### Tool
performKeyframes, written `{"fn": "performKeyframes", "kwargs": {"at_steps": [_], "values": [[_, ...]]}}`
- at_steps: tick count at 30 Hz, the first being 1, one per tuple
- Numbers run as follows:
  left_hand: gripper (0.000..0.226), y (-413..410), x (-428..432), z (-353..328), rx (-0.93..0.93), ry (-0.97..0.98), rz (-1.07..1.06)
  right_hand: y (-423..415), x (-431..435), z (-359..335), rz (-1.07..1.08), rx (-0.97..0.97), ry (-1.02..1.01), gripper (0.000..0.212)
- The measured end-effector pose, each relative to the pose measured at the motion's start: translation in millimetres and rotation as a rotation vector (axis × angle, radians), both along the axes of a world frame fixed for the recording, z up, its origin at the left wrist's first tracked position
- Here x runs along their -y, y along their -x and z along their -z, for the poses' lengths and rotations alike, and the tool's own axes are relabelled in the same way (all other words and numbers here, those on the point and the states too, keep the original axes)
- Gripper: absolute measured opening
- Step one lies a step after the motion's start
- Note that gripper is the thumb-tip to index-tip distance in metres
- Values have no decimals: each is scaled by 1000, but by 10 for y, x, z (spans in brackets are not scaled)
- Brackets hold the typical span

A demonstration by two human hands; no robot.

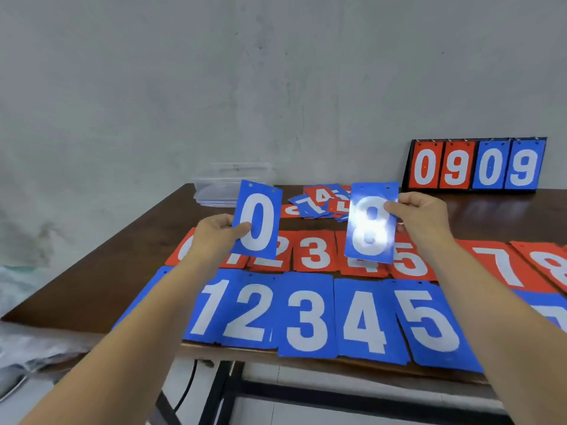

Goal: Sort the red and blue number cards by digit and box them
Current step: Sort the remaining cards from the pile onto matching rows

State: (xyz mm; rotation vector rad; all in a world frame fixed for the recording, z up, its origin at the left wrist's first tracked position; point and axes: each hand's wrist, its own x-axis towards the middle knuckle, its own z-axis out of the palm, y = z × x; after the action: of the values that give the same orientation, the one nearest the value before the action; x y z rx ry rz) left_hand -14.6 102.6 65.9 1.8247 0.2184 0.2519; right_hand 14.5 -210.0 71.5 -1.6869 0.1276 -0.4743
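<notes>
A blue card with a white 0 (257, 220) is pinched at its lower left edge by the left hand (214, 237), thumb laid on the face, and a blue card with a white 8 (371, 223), pretty washed out by glare, is gripped at its right edge by the right hand (423, 219). Both are held upright above the table, well apart. Right under them a row of red number cards (316, 253) is laid flat, and nearer the front edge a row of blue cards (306, 317) is set out 1 to 5. Further back a loose pile of red and blue cards (322, 200) is heaped near a clear plastic box (227, 182). A black flip scoreboard (475, 164) reading 0 9 0 9 is stood at the back right. Everything is carried by a dark brown wooden table (129, 250) on black legs (225, 391), set against a stained grey wall (276, 72).
</notes>
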Motion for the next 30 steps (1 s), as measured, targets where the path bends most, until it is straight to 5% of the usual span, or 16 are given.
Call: {"fn": "performKeyframes", "kwargs": {"at_steps": [8,24,30], "values": [[17,473,-680,268,-66,3,-42,487,-412,117,29,-35,-80,19],[14,856,-1364,653,-188,-680,-287,771,-891,125,-38,-78,-3,23],[34,912,-1294,642,-221,-900,-320,889,-881,139,-52,-88,17,19]]}}
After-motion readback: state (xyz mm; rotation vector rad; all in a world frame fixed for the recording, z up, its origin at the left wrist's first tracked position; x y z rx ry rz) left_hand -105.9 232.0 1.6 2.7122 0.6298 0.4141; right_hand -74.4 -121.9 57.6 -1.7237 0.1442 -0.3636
